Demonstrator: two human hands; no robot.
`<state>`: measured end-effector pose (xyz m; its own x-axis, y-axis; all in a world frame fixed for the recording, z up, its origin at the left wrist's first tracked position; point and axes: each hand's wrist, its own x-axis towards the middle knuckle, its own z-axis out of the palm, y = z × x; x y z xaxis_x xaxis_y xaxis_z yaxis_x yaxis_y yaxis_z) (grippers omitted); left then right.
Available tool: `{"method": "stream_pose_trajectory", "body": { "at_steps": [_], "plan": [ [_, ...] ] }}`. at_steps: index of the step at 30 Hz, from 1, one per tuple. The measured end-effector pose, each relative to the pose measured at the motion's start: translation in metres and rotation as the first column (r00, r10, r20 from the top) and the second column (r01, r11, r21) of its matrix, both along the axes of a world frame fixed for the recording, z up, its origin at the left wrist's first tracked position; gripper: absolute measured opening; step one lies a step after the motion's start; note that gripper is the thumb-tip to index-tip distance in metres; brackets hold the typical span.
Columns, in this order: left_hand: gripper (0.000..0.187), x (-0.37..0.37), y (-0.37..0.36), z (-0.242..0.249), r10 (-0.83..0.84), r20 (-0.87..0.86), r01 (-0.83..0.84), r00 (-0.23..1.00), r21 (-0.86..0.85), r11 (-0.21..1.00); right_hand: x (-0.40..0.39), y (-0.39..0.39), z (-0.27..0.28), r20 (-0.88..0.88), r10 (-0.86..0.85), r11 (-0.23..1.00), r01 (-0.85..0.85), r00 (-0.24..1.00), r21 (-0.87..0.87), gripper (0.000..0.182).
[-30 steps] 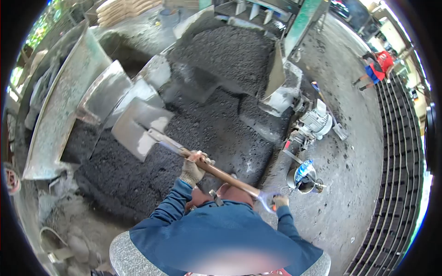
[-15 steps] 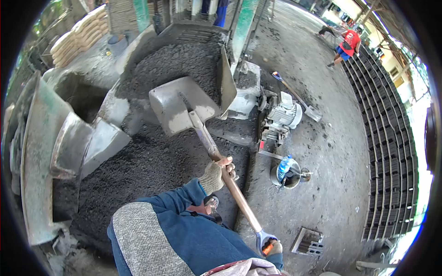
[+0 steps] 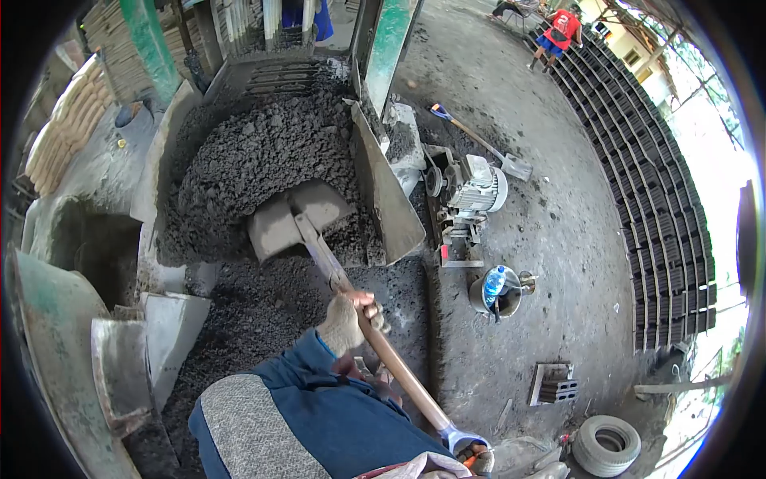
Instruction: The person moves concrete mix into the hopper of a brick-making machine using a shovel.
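My left hand (image 3: 351, 321), in a knit glove with bare fingertips, is wrapped round the lower shaft of a shovel (image 3: 403, 371). At the bottom of the view my right hand (image 3: 476, 457) grips the shovel's D-shaped handle. The shovel's wide metal blade looks empty and rests against the front of a heap of dark, crumbly mix (image 3: 271, 152). This heap lies in a metal trough (image 3: 387, 188) with raised sides.
A motor (image 3: 477, 188) stands right of the trough, with a second shovel (image 3: 479, 142) beyond. Nearer are a bucket (image 3: 481, 294) holding a blue bottle, a tire (image 3: 606, 445) and a mould (image 3: 552, 385). A person in red (image 3: 561, 30) stands by stacked racks (image 3: 638, 184).
The shovel blade has moved down and slightly left, against the heap. My left hand has shifted left and lower with the shaft. The camera view has turned, bringing the tire into sight.
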<state>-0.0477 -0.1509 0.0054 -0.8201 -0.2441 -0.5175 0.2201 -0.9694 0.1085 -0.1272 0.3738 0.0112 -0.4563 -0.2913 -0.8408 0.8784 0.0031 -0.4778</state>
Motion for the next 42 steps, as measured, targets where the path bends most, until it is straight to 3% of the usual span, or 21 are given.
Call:
{"method": "stream_pose_trajectory", "body": {
  "at_steps": [4, 6, 8, 10, 11, 13, 14, 16, 17, 19, 20, 21, 22, 28, 30, 31, 32, 34, 37, 40, 42],
  "plan": [
    [0.024, -0.004, -0.083, 0.023, -0.033, 0.126, 0.039, 0.991, -0.048, 0.998, 0.036, -0.062, -0.012, -0.066, -0.025, 0.996, 0.020, 0.998, -0.087, 0.019],
    [0.025, -0.005, -0.120, 0.024, -0.021, 0.058, 0.029, 0.998, -0.138, 0.990, 0.052, -0.098, -0.015, -0.130, -0.051, 0.987, 0.030, 0.990, -0.161, 0.020],
    [0.024, -0.008, -0.157, 0.036, 0.066, 0.100, -0.039, 0.993, -0.249, 0.968, 0.072, -0.178, 0.027, -0.246, -0.124, 0.983, 0.084, 0.961, -0.165, 0.020],
    [0.023, -0.012, -0.204, 0.026, 0.111, 0.061, -0.082, 0.992, -0.366, 0.927, 0.086, -0.244, 0.055, -0.172, -0.271, 0.931, 0.213, 0.947, -0.296, 0.020],
    [0.023, -0.015, -0.220, 0.028, 0.194, 0.036, -0.158, 0.980, -0.445, 0.881, 0.087, -0.258, 0.043, -0.044, -0.330, 0.840, 0.272, 0.943, -0.470, 0.023],
    [0.026, -0.020, -0.247, 0.032, 0.319, 0.094, -0.222, 0.943, -0.535, 0.815, 0.087, -0.279, 0.056, -0.187, -0.092, 0.898, 0.000, 0.978, -0.439, 0.030],
    [0.027, -0.017, -0.241, 0.049, 0.366, 0.177, -0.217, 0.914, -0.549, 0.807, 0.085, -0.265, 0.048, -0.521, 0.158, 0.918, -0.319, 0.839, -0.236, 0.031],
    [0.027, -0.004, -0.200, 0.064, 0.408, 0.144, -0.255, 0.902, -0.585, 0.770, 0.087, -0.241, 0.048, -0.324, 0.002, 0.862, -0.166, 0.946, -0.479, 0.027],
    [0.026, 0.002, -0.178, 0.060, 0.316, 0.089, -0.219, 0.945, -0.546, 0.809, 0.082, -0.213, 0.043, -0.310, -0.017, 0.842, -0.154, 0.950, -0.517, 0.027],
    [0.024, 0.018, -0.125, 0.053, 0.210, 0.082, -0.147, 0.974, -0.471, 0.870, 0.077, -0.151, 0.034, -0.341, 0.026, 0.909, -0.164, 0.940, -0.384, 0.027],
    [0.023, 0.024, -0.086, 0.052, 0.195, 0.128, -0.123, 0.973, -0.426, 0.896, 0.072, -0.108, 0.003, -0.333, 0.088, 0.966, -0.162, 0.939, -0.203, 0.024],
    [0.023, 0.032, -0.049, 0.043, 0.153, 0.079, -0.110, 0.985, -0.395, 0.912, 0.083, -0.089, 0.010, -0.383, 0.017, 0.993, -0.060, 0.924, -0.102, 0.015],
    [0.023, 0.038, -0.015, 0.036, 0.113, 0.025, -0.096, 0.993, -0.369, 0.925, 0.084, -0.054, -0.020, -0.264, -0.047, 0.998, 0.032, 0.964, -0.061, 0.011],
    [0.021, 0.064, 0.165, 0.020, 0.019, 0.049, -0.002, 0.999, -0.324, 0.946, 0.129, 0.143, -0.102, -0.160, -0.159, 0.987, 0.154, 0.974, -0.040, 0.006],
    [0.020, 0.069, 0.210, 0.022, 0.012, 0.181, 0.043, 0.983, -0.296, 0.954, 0.156, 0.189, -0.095, -0.170, -0.169, 0.984, 0.175, 0.971, 0.021, 0.007],
    [0.020, 0.073, 0.226, 0.022, -0.012, 0.197, 0.071, 0.980, -0.295, 0.953, 0.166, 0.220, -0.104, -0.172, -0.147, 0.989, 0.149, 0.974, 0.001, 0.010],
    [0.020, 0.076, 0.239, 0.021, -0.034, 0.208, 0.096, 0.978, -0.293, 0.951, 0.174, 0.247, -0.111, -0.316, 0.111, 0.985, -0.061, 0.942, 0.162, 0.014],
    [0.020, 0.081, 0.258, 0.018, -0.046, 0.213, 0.103, 0.976, -0.265, 0.959, 0.194, 0.256, -0.082, -0.159, -0.158, 0.977, 0.178, 0.975, 0.116, 0.015],
    [0.020, 0.086, 0.265, 0.014, -0.044, 0.236, 0.103, 0.971, -0.240, 0.965, 0.206, 0.258, -0.047, -0.050, -0.177, 0.984, 0.178, 0.983, 0.002, 0.015],
    [0.020, 0.089, 0.251, 0.011, -0.046, 0.180, 0.082, 0.983, -0.201, 0.976, 0.209, 0.209, 0.004, -0.111, -0.324, 0.939, 0.334, 0.939, 0.081, 0.019],
    [0.017, 0.084, 0.231, 0.012, -0.019, 0.207, 0.067, 0.978, -0.228, 0.971, 0.208, 0.218, -0.017, -0.076, -0.153, 0.987, 0.149, 0.985, -0.052, 0.027]
  ]
}}
